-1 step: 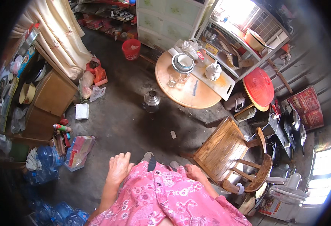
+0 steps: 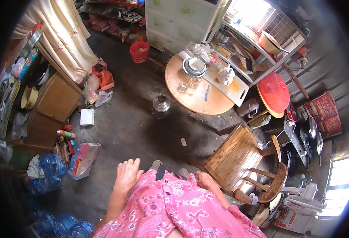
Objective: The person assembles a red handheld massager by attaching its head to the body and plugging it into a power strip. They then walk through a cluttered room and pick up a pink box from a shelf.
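Note:
My left hand [image 2: 128,175] hangs at the left side of my pink flowered shirt [image 2: 170,202]. Its fingers are apart and hold nothing. At the shirt's other side hangs my right hand [image 2: 206,181], near the wooden chair [image 2: 234,156] but apart from its seat. The right fingers are bent under and mostly hidden, so their grip cannot be made out. Ahead on the dark floor stands a silver metal thermos flask [image 2: 161,106]. Beyond it, a round table [image 2: 218,104] bears stacked bowls [image 2: 194,66], glass cups [image 2: 183,85] and a white teapot [image 2: 225,75].
At left are a brown cabinet [image 2: 57,97], a clear plastic-wrapped box [image 2: 85,160] and large blue water bottles [image 2: 51,164]. A white box [image 2: 87,117] lies on the floor. Farther off stands a red basket [image 2: 139,52]. A red round cover [image 2: 273,92] and a white fan [image 2: 303,204] are at right.
The view has shifted very slightly. My hands and the things around them stay where they were.

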Demonstrator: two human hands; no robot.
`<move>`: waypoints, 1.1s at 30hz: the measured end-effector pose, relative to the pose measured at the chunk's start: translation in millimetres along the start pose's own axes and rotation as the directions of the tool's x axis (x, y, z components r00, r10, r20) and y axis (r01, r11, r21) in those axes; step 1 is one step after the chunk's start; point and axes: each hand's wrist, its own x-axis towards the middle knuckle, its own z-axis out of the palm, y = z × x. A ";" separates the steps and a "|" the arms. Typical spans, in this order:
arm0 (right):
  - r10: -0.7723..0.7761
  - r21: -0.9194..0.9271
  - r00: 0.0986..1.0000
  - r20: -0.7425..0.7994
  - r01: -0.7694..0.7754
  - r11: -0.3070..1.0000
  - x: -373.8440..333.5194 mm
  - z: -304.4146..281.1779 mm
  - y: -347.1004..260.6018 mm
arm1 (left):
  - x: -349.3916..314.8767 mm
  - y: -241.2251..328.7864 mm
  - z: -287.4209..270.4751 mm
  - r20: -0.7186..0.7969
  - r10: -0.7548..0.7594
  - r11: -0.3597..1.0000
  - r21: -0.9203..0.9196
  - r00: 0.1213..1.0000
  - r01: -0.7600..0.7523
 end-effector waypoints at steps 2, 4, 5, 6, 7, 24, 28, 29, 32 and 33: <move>-0.025 -0.011 0.998 -0.050 0.024 1.000 8.1 2.9 -3.5 | 11.0 5.4 -6.8 -0.034 0.032 0.999 -0.024 0.999 -0.033; -0.046 -0.045 0.997 -0.055 0.043 0.998 19.2 5.2 -2.9 | 21.0 6.2 -9.3 -0.041 0.056 0.997 -0.044 0.998 -0.058; 0.006 -0.010 0.999 0.054 -0.006 1.000 22.4 -1.5 -12.5 | 22.5 4.4 -9.3 -0.041 0.046 0.998 -0.037 0.998 -0.047; -0.022 -0.023 0.998 0.051 0.023 0.999 26.3 5.0 -0.4 | 26.2 5.8 -7.2 -0.040 0.048 0.998 -0.042 0.998 -0.050; -0.049 -0.035 0.998 0.048 0.051 0.998 26.9 14.7 14.3 | 30.4 8.0 -4.8 -0.039 0.051 0.998 -0.045 0.998 -0.053; 0.150 0.032 0.985 0.084 -0.153 0.988 87.0 -137.1 88.2 | 182.5 123.6 -13.7 0.055 0.154 0.985 0.075 0.987 -0.157; 0.287 -0.046 0.949 0.132 -0.283 0.958 99.4 -163.8 155.7 | 220.9 164.1 -23.9 -0.046 0.260 0.963 -0.063 0.964 -0.263; 0.295 -0.091 0.946 0.136 -0.285 0.954 108.5 -156.3 187.3 | 227.3 168.0 -21.4 -0.035 0.263 0.962 -0.068 0.964 -0.265; 0.327 -0.119 0.941 0.091 -0.315 0.942 129.6 -169.1 202.0 | 239.2 167.5 -19.1 0.130 0.168 0.984 -0.079 0.977 -0.159; 0.318 -0.115 0.945 0.077 -0.309 0.944 138.5 -182.8 189.3 | 242.6 163.4 -18.8 0.146 0.142 0.989 -0.060 0.979 -0.134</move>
